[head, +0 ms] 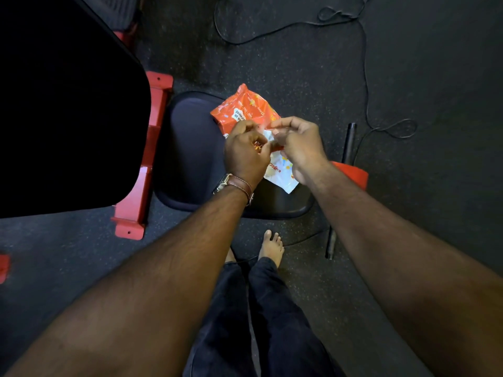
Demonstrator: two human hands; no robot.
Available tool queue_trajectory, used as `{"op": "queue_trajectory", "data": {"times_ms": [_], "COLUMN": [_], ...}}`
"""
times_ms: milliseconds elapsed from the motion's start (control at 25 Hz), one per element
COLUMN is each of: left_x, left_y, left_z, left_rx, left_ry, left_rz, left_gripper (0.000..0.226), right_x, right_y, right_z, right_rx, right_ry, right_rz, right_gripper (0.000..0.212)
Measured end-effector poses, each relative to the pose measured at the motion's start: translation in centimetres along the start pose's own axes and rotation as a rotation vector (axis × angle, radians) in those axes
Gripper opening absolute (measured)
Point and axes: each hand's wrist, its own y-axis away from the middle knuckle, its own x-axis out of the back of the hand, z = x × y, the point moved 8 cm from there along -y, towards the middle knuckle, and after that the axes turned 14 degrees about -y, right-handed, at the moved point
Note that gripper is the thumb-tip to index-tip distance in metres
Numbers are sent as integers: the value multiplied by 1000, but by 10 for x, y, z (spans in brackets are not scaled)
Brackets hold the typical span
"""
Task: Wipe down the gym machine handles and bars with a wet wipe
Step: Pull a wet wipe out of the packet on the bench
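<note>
The pack [246,110] of wet wipes lies at the centre of the frame, on the black seat pad [187,159]. The pack is orange at its upper end and white at its lower end, with printed text on both parts. Its lower white corner reaches toward the lower right edge of the pad.

Both hands meet over the middle of the pack. The left hand [246,153] has its fingers curled and pinches the pack film near the opening. The right hand [298,144] also has its fingers curled and pinches the film just beside the left fingertips. The 2 hands are together, touching or nearly touching at the fingertips. Whether a wipe is already drawn out cannot be told; a small white patch shows between the hands.

A watch [231,185] with a brown strap sits on the left wrist.

A large black pad [68,118] fills the upper left of the frame. A red frame [147,156] runs between it and the seat pad. A black bar [349,142] lies to the right of the seat pad. A black cable [366,85] loops across the dark floor [435,77] in the upper right. A bare foot [270,247] shows below the seat pad.
</note>
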Motion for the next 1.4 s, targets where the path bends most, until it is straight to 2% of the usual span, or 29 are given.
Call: {"op": "queue_trajectory", "data": {"times_ms": [120,480,680,840,1080,1200,1280,1400], "left_x": [0,4,6,8,9,13,15,13], "left_y": [1,-3,-3,-9,-11,-15,-20,-17], "left_z": [1,3,5,7,2,-5,-11,-5], "left_rx": [15,48,3,54,56,167,221,147], "left_ry": [0,-7,113,114,110,174,209,191], "left_rz": [-24,-20,-16,-52,-50,1,5,-56], "left_gripper": [6,6,24,10,11,10,10,10], "right_x": [8,16,15,17,19,13,14,14], "right_y": [4,3,3,1,7,15,15,15], "right_z": [3,3,1,4,8,6,7,6], "right_rx": [40,85,104,143,217,260,244,199], "right_ry": [-47,-34,-10,34,198,290,263,141], "right_rz": [1,98,35,54,104,104,124,103], "right_gripper": [28,29,31,31,41,41,39,20]}}
